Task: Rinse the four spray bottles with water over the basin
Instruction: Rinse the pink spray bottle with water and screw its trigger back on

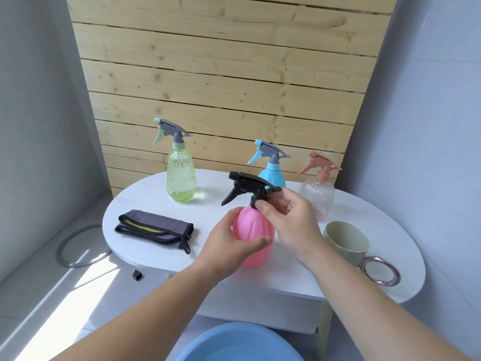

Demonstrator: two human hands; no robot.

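Note:
A pink spray bottle (253, 230) with a black trigger head stands upright near the front of the white oval table (145, 256). My left hand (229, 243) wraps its body from the left. My right hand (289, 217) pinches the black collar at its neck. Behind it stand a green bottle (181, 175), a blue bottle (272, 175) partly hidden by the black head, and a clear peach-topped bottle (318, 196). The blue basin (239, 345) lies below the table's front edge, at the bottom of the view.
A folded grey cloth (156, 227) lies on the table's left part. A pale green mug (348, 241) with a metal ring handle sits at the right. A grey ring (78, 246) and a small black cap (137, 275) lie on the floor at left. A wooden slat panel stands behind.

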